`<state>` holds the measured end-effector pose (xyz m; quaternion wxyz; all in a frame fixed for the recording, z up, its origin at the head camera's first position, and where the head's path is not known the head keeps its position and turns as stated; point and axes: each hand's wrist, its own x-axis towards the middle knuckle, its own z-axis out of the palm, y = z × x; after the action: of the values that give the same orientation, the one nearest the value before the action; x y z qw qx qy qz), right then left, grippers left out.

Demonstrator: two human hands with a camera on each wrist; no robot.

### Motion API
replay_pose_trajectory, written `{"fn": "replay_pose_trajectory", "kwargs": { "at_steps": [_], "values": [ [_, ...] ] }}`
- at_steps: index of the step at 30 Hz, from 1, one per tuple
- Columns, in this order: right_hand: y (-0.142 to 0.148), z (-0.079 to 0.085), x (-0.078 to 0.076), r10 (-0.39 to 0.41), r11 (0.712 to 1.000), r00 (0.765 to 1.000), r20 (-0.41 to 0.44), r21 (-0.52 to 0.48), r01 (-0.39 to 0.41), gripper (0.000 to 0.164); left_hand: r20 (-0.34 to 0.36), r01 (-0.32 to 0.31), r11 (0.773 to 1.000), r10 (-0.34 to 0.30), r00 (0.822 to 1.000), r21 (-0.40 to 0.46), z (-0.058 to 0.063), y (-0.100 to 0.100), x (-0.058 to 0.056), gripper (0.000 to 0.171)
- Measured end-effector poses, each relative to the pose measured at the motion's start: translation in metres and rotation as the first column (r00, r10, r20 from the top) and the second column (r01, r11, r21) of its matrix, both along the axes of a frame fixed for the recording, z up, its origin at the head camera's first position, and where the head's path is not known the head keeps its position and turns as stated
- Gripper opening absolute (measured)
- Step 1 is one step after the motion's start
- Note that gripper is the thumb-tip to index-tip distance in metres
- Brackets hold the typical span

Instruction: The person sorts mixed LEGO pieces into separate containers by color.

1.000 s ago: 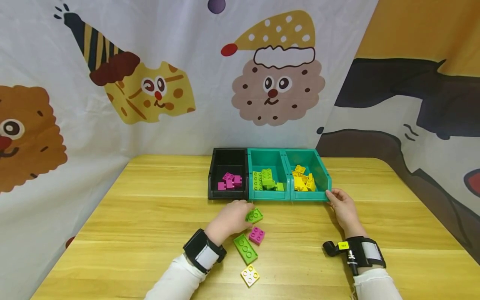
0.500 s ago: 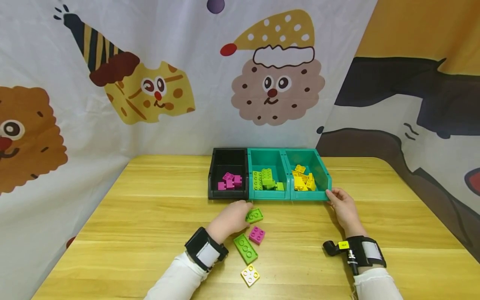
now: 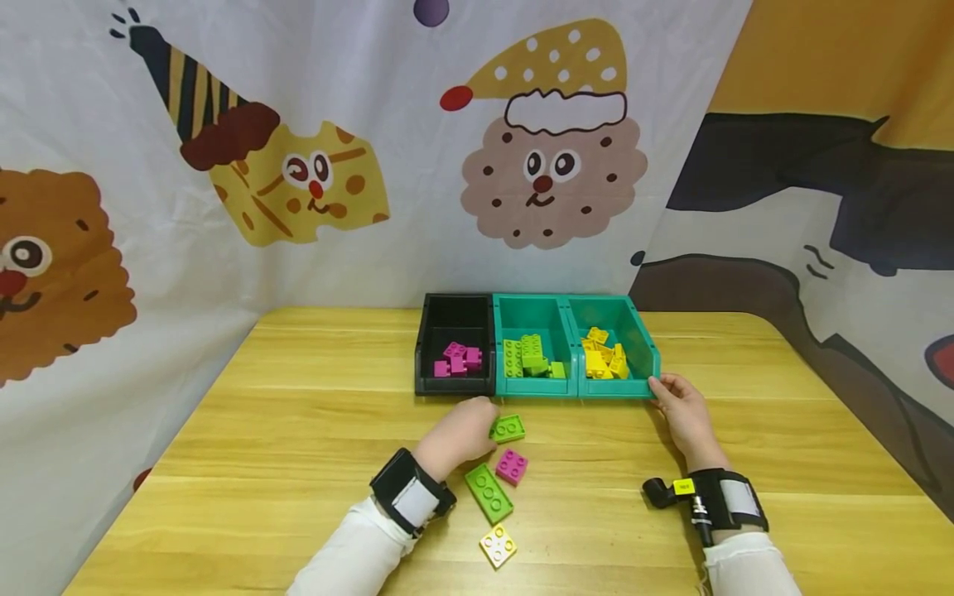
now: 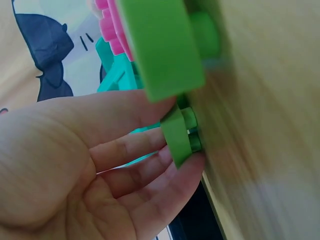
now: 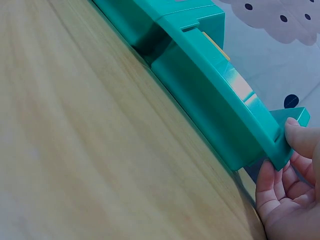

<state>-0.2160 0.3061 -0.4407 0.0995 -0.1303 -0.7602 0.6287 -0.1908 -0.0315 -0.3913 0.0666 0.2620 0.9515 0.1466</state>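
Note:
In the head view my left hand (image 3: 460, 434) pinches a green toy brick (image 3: 508, 429) that lies upside down on the table. The left wrist view shows the thumb and fingers at the ends of this brick (image 4: 176, 135), its studs facing the wood. Close by are a magenta brick (image 3: 512, 467), a longer upturned green brick (image 3: 489, 493) and a pale yellow brick (image 3: 498, 546). My right hand (image 3: 681, 414) grips the front right corner of the right teal bin (image 3: 617, 388); thumb and fingers hold its rim in the right wrist view.
Left of the right bin stand a middle teal bin (image 3: 532, 387) with green bricks and a black bin (image 3: 453, 386) with magenta bricks. Yellow bricks (image 3: 604, 358) lie in the right bin. A printed cloth (image 3: 417, 265) hangs behind the wooden table (image 3: 298, 397).
The left thumb has drawn in slightly at the green brick, and the left wrist has shifted a little to the right. My right hand and the bins stay put.

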Motion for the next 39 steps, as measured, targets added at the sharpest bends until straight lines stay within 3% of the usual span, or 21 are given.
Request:
{"fn": "replay_pose_trajectory", "kwargs": {
  "at_steps": [18, 28, 34, 39],
  "values": [
    [0.0, 0.001, 0.0, 0.0, 1.0, 1.0, 0.019, 0.018, 0.0, 0.028, -0.054, 0.038, 0.999, -0.037, 0.998, 0.017, 0.008, 0.005, -0.001, 0.016],
    [0.0, 0.002, 0.001, 0.001, 1.0, 1.0, 0.017, 0.007, -0.001, 0.027, -0.129, 0.076, 0.989, -0.059, 0.99, 0.128, 0.034, 0.003, -0.002, 0.028],
    [-0.001, 0.003, 0.001, 0.002, 1.0, 0.999, 0.039, 0.025, -0.003, 0.036, -0.198, 0.031, 0.976, 0.013, 0.98, 0.216, 0.043, 0.004, -0.007, 0.038],
    [-0.002, 0.004, 0.001, -0.003, 1.0, 0.999, 0.035, 0.026, 0.002, 0.036, -0.22, -0.021, 0.946, 0.097, 0.971, 0.325, 0.047, 0.008, -0.017, 0.043]
  ]
}}
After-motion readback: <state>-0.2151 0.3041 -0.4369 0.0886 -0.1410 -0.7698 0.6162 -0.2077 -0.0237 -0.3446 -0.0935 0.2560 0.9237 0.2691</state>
